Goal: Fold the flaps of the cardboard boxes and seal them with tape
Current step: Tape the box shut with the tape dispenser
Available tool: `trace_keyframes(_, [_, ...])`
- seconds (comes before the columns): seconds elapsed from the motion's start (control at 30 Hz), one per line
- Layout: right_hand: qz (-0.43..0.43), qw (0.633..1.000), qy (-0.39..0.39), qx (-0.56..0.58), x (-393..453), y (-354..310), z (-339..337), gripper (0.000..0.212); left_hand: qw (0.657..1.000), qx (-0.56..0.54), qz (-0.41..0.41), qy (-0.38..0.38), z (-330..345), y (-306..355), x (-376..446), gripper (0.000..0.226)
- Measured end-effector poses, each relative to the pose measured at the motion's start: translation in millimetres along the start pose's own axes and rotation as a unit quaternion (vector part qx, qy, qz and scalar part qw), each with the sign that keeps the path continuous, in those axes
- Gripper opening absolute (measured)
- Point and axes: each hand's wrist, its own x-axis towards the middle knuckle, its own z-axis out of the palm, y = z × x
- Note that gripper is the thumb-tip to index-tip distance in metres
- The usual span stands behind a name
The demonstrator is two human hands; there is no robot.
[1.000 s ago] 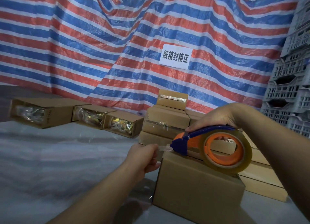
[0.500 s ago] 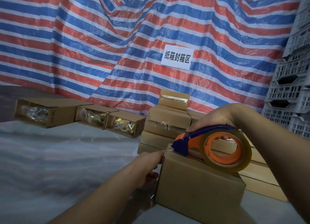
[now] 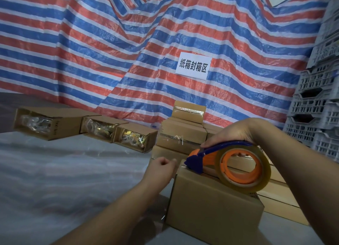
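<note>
The right hand [image 3: 236, 132] grips the blue handle of a tape dispenser [image 3: 229, 164], its fingers curled over the top. The dispenser carries a roll of clear tape [image 3: 264, 178] on an orange hub, and its blue nose sits on the far left top edge of a closed cardboard box [image 3: 212, 206]. This box stands on the bench [image 3: 55, 180], nearest the camera, with its flaps folded flat. The left hand [image 3: 161, 168] is at the box's left end, just beside the dispenser's nose, with its fingers curled in loosely; whether it pinches the end of the tape or only touches the cardboard cannot be told.

Behind the box is a stack of sealed boxes [image 3: 181, 134], some with shiny tape across them, and more flat-lying boxes reach to the right under the right forearm. Further left on the bench lie three open boxes [image 3: 82, 127] in a row, on their sides, with plastic-wrapped goods showing at their open ends. A striped red, white and blue tarp [image 3: 128, 52] hangs behind everything, with a white paper sign [image 3: 192, 65] bearing Chinese characters fixed to it. Grey plastic crates [image 3: 319, 107] are stacked at the right edge.
</note>
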Motion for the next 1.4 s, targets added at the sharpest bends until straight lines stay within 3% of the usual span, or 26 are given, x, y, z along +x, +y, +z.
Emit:
trace_keyframes(0.23, [-0.01, 1.0, 0.007, -0.001, -4.9, -1.3, 3.8, 0.047, 0.989, 0.072, -0.084, -0.097, 1.4, 20.7, -0.4, 0.036])
trace_keyframes(0.43, [-0.003, 0.999, 0.031, 0.022, -12.1, 2.5, 4.4, 0.053, 0.976, 0.198, -0.027, -0.083, -4.1, 38.9, 3.9, 0.028])
trace_keyframes(0.53, [0.003, 0.998, 0.057, 0.024, -16.3, 10.4, 1.8, 0.066, 0.968, 0.233, -0.022, -0.092, -3.6, 41.7, 5.5, 0.038])
trace_keyframes(0.63, [0.006, 0.998, 0.056, 0.037, -17.8, 18.1, 0.0, 0.067, 0.962, 0.256, -0.016, -0.095, 0.3, 42.8, 5.6, 0.04])
trace_keyframes(0.97, [0.051, 0.998, 0.027, 0.012, -46.4, 59.4, -15.5, 0.079, 0.957, 0.272, 0.008, -0.105, -1.5, 41.4, 9.5, 0.028])
trace_keyframes(1.17, [0.087, 0.994, 0.057, -0.018, -52.3, 99.5, -8.2, 0.079, 0.958, 0.267, 0.037, -0.096, 3.2, 44.0, 7.2, 0.026])
trace_keyframes(1.27, [0.077, 0.995, 0.056, -0.008, -48.8, 102.6, -4.8, 0.067, 0.927, 0.358, 0.093, -0.066, 6.0, 54.4, -0.5, 0.025])
trace_keyframes(1.33, [0.064, 0.997, 0.045, 0.006, -49.1, 103.8, -4.2, 0.05, 0.863, 0.463, 0.199, 0.027, 13.0, 61.9, -12.2, 0.025])
trace_keyframes(1.4, [0.054, 0.998, 0.029, 0.017, -48.7, 104.1, -3.0, 0.039, 0.833, 0.469, 0.293, 0.025, 24.2, 65.7, -28.6, 0.032])
